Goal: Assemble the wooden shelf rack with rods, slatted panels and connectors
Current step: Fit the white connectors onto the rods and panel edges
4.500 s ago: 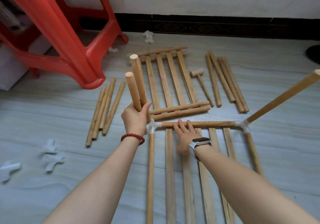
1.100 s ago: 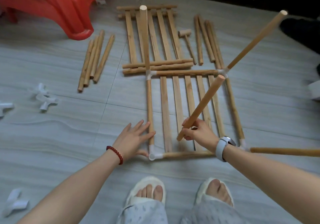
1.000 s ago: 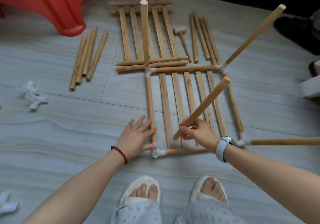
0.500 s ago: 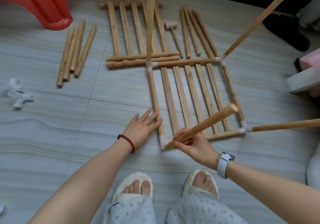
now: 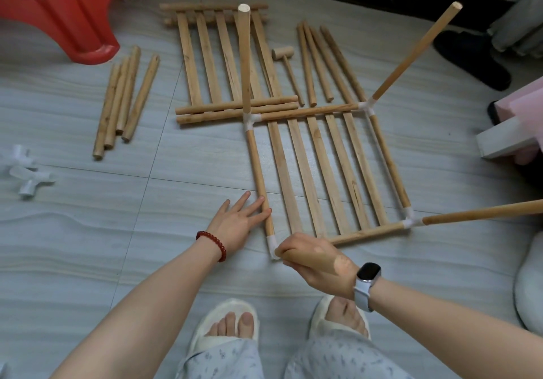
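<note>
A slatted panel point(image 5: 323, 173) lies on the floor, framed by rods joined with white corner connectors. Rods stand up from three corners: far left point(image 5: 244, 55), far right point(image 5: 411, 55) and near right point(image 5: 484, 211). My right hand point(image 5: 314, 258) grips another rod point(image 5: 339, 264), seen almost end-on and blurred, held upright over the near-left connector point(image 5: 272, 246). My left hand point(image 5: 235, 223) lies flat on the floor, its fingertips touching the frame's left side rod point(image 5: 257, 167).
A second slatted panel point(image 5: 211, 61), a small wooden mallet point(image 5: 283, 55) and loose rods point(image 5: 323, 61) lie behind the frame. More rods point(image 5: 123, 99) and white connectors point(image 5: 26, 173) lie at left. A red plastic stool point(image 5: 58, 11) stands at top left. My slippered feet are below.
My right hand has swung the rod from a slant to upright and brought its lower end down onto the near-left connector. My left hand has stayed beside the frame.
</note>
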